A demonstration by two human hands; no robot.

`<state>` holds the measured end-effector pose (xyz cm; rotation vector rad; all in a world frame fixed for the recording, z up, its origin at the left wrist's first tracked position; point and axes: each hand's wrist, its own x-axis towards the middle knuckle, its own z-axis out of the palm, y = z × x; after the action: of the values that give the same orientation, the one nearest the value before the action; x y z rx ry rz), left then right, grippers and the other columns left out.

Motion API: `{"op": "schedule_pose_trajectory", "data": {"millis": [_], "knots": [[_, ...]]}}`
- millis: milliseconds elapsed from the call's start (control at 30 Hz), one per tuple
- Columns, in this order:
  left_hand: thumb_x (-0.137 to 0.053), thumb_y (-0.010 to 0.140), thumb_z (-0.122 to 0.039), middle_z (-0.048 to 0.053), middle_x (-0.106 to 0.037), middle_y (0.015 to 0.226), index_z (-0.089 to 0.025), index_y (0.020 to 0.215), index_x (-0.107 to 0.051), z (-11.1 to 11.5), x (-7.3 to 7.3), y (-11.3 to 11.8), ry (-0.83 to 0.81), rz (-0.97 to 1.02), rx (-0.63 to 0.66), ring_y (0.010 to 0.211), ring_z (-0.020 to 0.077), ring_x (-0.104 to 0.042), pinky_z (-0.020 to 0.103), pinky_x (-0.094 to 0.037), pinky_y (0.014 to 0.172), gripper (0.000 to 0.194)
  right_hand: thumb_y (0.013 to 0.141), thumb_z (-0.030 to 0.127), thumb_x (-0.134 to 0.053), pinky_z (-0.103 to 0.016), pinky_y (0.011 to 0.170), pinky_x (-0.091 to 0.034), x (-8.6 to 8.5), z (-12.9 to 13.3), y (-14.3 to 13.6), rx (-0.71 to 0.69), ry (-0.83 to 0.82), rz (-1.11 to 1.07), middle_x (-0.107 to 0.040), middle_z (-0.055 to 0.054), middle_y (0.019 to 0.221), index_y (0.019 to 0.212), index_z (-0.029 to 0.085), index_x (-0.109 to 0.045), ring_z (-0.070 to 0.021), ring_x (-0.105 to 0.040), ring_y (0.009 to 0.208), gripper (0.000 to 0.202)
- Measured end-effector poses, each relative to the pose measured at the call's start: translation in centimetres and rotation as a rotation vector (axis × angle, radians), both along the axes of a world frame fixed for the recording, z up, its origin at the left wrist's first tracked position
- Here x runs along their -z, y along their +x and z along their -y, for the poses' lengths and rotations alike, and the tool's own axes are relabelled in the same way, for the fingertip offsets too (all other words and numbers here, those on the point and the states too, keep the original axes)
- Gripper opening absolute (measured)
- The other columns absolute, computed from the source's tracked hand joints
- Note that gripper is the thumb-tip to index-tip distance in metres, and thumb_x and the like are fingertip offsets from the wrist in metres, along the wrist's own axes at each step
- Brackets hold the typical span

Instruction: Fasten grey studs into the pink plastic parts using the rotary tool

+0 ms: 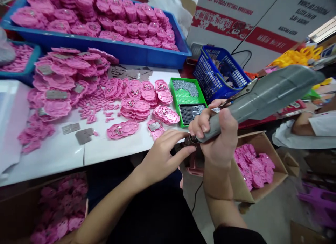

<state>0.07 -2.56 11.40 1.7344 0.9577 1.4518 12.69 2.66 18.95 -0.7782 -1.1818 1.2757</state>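
In the head view my right hand (216, 135) is wrapped round the grey body of an electric screwdriver (252, 100), held tilted in front of me with its nose pointing left and down. My left hand (168, 149) pinches the dark nose of the same tool between thumb and fingers; the bit is hidden there. Just beyond, a pink plastic part with a metal plate (155, 128) lies on the white table (105, 149). A green tray (200, 93) of small screws, with a black perforated grid (188, 114) in its near half, stands beyond my right hand.
A blue bin (152, 57) of stacked pink parts spans the back. Pink pieces (63, 76) pile up on the left. A blue basket (220, 76) stands beside the tray. Below right is a cardboard box (275, 184) of pink parts. Another person's arm (301, 123) shows at far right.
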Motion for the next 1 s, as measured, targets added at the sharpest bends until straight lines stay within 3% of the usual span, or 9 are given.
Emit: {"op": "schedule_pose_trajectory", "data": {"millis": [167, 400, 633, 733, 900, 1000], "knots": [[-0.068, 0.100, -0.033, 0.007, -0.079, 0.099, -0.019, 0.107, -0.074, 0.0, -0.8, 0.6, -0.099, 0.103, 0.005, 0.089, 0.0200, -0.074, 0.033, -0.061, 0.081, 0.017, 0.088, 0.057, -0.070, -0.029, 0.047, -0.035, -1.1, 0.6, -0.3, 0.021, -0.037, 0.004, -0.042, 0.009, 0.058, 0.093, 0.028, -0.055, -0.0094, -0.039, 0.043, 0.033], [-0.070, 0.099, -0.033, 0.008, -0.080, 0.101, -0.020, 0.103, -0.076, 0.8, -1.4, 0.9, -0.025, 0.109, -0.062, 0.094, 0.0225, -0.075, 0.035, -0.060, 0.081, 0.015, 0.089, 0.058, -0.070, -0.028, 0.046, -0.032, -2.2, 1.6, -0.3, 0.065, -0.053, 0.009, -0.038, 0.008, 0.060, 0.093, 0.028, -0.055, -0.0091, -0.037, 0.045, 0.034], [-0.068, 0.100, -0.036, 0.006, -0.078, 0.095, -0.020, 0.102, -0.074, 1.1, -2.0, 0.8, -0.025, 0.079, -0.034, 0.085, 0.0203, -0.073, 0.034, -0.059, 0.079, 0.018, 0.089, 0.059, -0.070, -0.028, 0.044, -0.033, -2.6, 1.5, 0.1, -0.020, -0.025, 0.038, -0.038, 0.009, 0.057, 0.091, 0.027, -0.055, -0.0092, -0.037, 0.042, 0.035], [-0.068, 0.100, -0.035, 0.009, -0.078, 0.108, -0.019, 0.115, -0.071, 1.4, -0.9, 0.1, 0.016, -0.027, -0.015, 0.099, 0.0234, -0.073, 0.039, -0.059, 0.090, 0.021, 0.088, 0.051, -0.070, -0.028, 0.041, -0.034, -2.0, 1.4, 0.3, -0.063, 0.015, 0.054, -0.039, 0.010, 0.053, 0.090, 0.028, -0.054, -0.0088, -0.035, 0.038, 0.029], [-0.069, 0.099, -0.028, 0.013, -0.074, 0.119, -0.018, 0.124, -0.067, 1.9, 3.0, -1.8, 0.098, -0.454, -0.336, 0.111, 0.0309, -0.065, 0.047, -0.054, 0.094, 0.027, 0.087, 0.036, -0.069, -0.027, 0.037, -0.031, -0.4, 1.0, 0.7, 0.000, 0.092, 0.041, -0.041, 0.011, 0.049, 0.091, 0.028, -0.055, -0.0087, -0.032, 0.034, 0.017], [-0.071, 0.097, -0.028, 0.014, -0.073, 0.118, -0.016, 0.121, -0.067, 1.7, 5.2, -2.4, 0.078, -0.594, -0.418, 0.109, 0.0318, -0.062, 0.045, -0.052, 0.089, 0.027, 0.084, 0.034, -0.067, -0.027, 0.037, -0.029, 0.2, 0.1, 0.8, 0.086, 0.095, 0.037, -0.039, 0.011, 0.048, 0.091, 0.027, -0.056, -0.0084, -0.030, 0.033, 0.015]]}}
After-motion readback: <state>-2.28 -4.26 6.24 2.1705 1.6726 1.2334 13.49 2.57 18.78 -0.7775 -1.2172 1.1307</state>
